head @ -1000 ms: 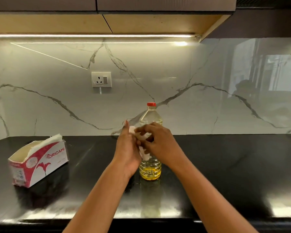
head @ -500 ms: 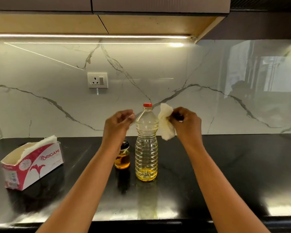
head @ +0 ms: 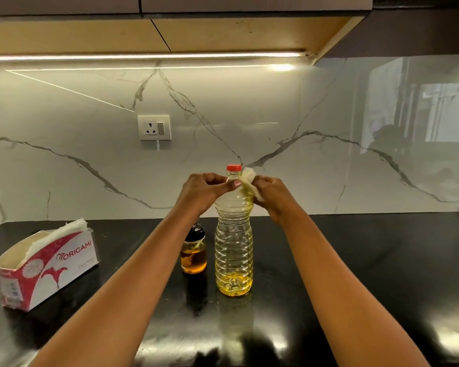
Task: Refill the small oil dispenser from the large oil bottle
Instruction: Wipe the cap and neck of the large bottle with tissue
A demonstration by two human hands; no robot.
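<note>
Two hands: both are raised to the neck of the large oil bottle (head: 233,247), with the forearms reaching in from 7 and 5 o'clock.
Large oil bottle: it stands upright at the centre of the black countertop (head: 355,260). Its red cap (head: 234,168) is on, and yellow oil fills only the bottom.
Small oil dispenser (head: 194,256): it stands upright just beside the bottle at its 9 o'clock, partly behind the left forearm. Its dark top is on and there is amber oil inside.
Right hand (head: 273,198): the fingers are closed round a crumpled white tissue (head: 249,177), which is pressed to the bottle's shoulder at 2 o'clock of the neck.
Left hand (head: 202,193): the fingers are curled and the thumb tip is at the neck beside the tissue. I cannot tell whether it pinches the neck, the tissue or nothing.
Step in hand: this is probably wiping oil off the bottle's neck, since both containers are capped.
Doing it well: steady the light, nearly empty bottle by its neck so it does not tip toward the dispenser. Wrap the tissue round the neck and draw it downward over the ribs. Keep a dry fold facing the plastic.
Also in view: a red-and-white tissue box (head: 48,263) sits well apart at 9 o'clock. A wall socket (head: 154,127) is at 11 o'clock on the marble wall.
</note>
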